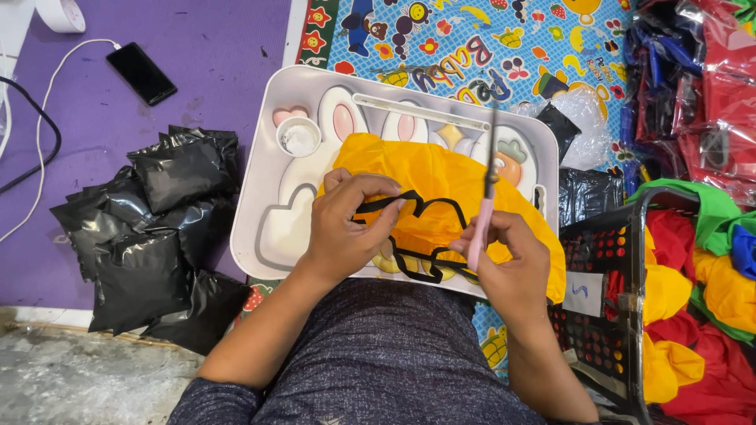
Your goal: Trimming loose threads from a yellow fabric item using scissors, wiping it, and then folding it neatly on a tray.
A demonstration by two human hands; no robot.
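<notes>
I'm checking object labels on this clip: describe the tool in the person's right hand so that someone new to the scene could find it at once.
Start at the white lap tray with rabbit shapes in the middle, half covered by yellow-orange fabric. Over the fabric's right side, the right hand holds a pair of scissors upright. They are the only thin, straight thing there: pale pink handle, dark blades pointing away from the person, unlike the limp black strap the left hand pinches.

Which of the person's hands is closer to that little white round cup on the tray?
Left. The left hand pinches the black strap on the yellow cloth, just below and right of the white cup. The right hand, holding scissors, is farther right.
</notes>
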